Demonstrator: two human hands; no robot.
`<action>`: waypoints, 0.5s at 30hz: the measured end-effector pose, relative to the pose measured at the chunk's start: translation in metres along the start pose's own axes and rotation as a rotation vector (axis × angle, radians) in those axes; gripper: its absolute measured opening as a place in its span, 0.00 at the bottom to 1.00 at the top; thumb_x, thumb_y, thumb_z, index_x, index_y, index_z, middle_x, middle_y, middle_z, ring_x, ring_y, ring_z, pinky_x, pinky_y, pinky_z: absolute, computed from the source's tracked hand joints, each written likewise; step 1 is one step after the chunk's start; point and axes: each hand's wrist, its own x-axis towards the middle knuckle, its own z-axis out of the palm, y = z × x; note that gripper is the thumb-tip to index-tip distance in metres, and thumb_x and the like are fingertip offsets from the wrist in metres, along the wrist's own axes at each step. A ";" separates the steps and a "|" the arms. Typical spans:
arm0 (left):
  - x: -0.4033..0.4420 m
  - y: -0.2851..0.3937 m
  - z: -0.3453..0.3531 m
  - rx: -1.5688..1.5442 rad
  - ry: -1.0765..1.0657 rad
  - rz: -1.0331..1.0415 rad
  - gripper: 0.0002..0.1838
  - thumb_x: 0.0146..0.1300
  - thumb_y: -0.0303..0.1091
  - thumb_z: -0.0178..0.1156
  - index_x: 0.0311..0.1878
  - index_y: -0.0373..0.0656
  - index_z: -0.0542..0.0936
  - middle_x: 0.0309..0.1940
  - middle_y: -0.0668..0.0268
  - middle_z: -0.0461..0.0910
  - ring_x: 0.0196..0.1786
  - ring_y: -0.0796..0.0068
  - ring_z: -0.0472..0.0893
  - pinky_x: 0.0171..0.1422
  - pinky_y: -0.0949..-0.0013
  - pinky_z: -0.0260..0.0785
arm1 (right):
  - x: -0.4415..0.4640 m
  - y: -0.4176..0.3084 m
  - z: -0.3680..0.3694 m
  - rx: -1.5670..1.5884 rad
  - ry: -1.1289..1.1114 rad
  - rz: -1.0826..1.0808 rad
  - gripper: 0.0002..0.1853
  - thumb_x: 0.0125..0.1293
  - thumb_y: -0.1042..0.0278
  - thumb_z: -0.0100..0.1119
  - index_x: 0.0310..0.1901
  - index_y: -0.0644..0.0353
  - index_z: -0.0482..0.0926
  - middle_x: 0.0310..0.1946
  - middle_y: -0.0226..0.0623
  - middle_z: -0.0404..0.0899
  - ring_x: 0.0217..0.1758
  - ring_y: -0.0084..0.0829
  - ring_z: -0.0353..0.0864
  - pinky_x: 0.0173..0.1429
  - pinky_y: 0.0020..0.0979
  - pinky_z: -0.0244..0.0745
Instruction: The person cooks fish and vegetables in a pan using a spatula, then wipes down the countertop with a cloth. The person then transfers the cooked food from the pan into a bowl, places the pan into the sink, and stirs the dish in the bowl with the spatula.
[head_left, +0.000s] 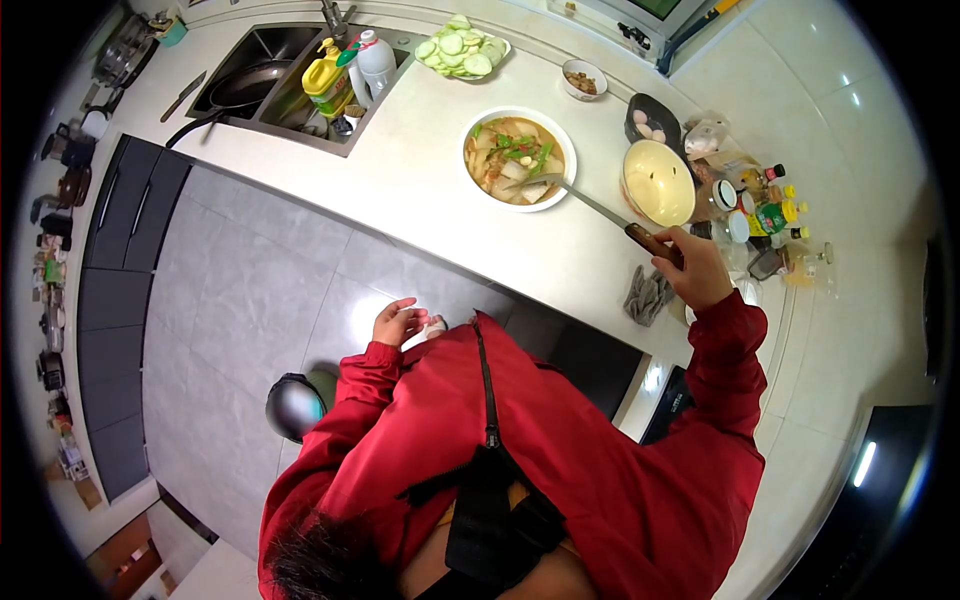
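My right hand (695, 268) is closed around the brown handle of a metal spatula (600, 207). The spatula's head rests in a white bowl (572, 150) on the counter, partly sunk in the food. Inside is a soupy stew (500, 150) with pale chunks and green pieces. Low in front of my body, off the counter edge, hangs my left hand (398, 322). Its fingers are loosely bent and apart, and nothing shows in them.
Behind the bowl stand a plate of sliced green vegetable (462, 50) and a small bowl (583, 80). A cream bowl (658, 183), eggs in a dark tray (648, 128), bottles (775, 215) and a grey cloth (648, 296) lie right. Left is a sink (340, 148) holding bottles and a pan.
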 end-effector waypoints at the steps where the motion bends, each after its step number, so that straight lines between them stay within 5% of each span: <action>1: 0.001 -0.001 0.000 0.001 -0.003 0.000 0.15 0.52 0.24 0.41 0.46 0.34 0.63 0.32 0.57 0.73 0.33 0.71 0.76 0.37 0.75 0.69 | -0.001 0.004 0.002 -0.002 0.043 -0.046 0.13 0.46 0.74 0.56 0.35 0.64 0.69 0.17 0.38 0.70 0.18 0.26 0.67 0.26 0.24 0.63; 4: 0.003 -0.002 0.000 0.004 0.003 -0.005 0.16 0.52 0.23 0.41 0.46 0.34 0.63 0.33 0.57 0.73 0.33 0.71 0.76 0.37 0.75 0.69 | -0.004 -0.005 -0.006 0.036 0.015 0.069 0.12 0.46 0.75 0.55 0.35 0.64 0.71 0.24 0.46 0.74 0.27 0.35 0.75 0.32 0.28 0.68; 15: 0.002 -0.004 0.009 0.026 -0.008 -0.007 0.15 0.52 0.24 0.43 0.45 0.35 0.64 0.33 0.58 0.73 0.33 0.72 0.76 0.38 0.76 0.68 | -0.004 0.006 -0.017 -0.048 -0.047 0.022 0.13 0.44 0.71 0.56 0.35 0.63 0.72 0.22 0.43 0.74 0.24 0.36 0.74 0.31 0.29 0.68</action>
